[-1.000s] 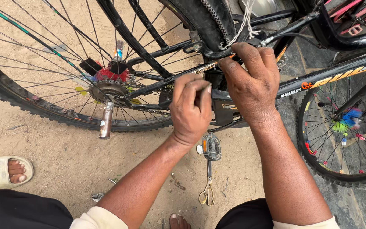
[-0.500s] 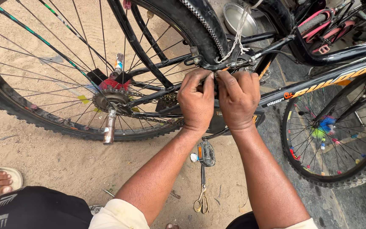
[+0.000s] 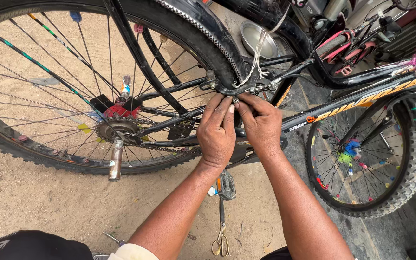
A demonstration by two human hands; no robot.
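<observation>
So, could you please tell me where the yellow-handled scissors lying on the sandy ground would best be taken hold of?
Probably by the two yellow finger loops of the yellow-handled scissors, coming from above on the near side. They lie flat on the sandy ground, loops toward the person, blades pointing up toward the bicycle pedal.

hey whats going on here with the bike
A person is working on a bicycle, with both hands up at the brake just behind the rear wheel. The left hand and right hand pinch at a small part beneath the brake, fingertips close together. A white string is tied there. Scissors lie on the sandy ground below, untouched. A smaller bike's wheel stands to the right.
</observation>
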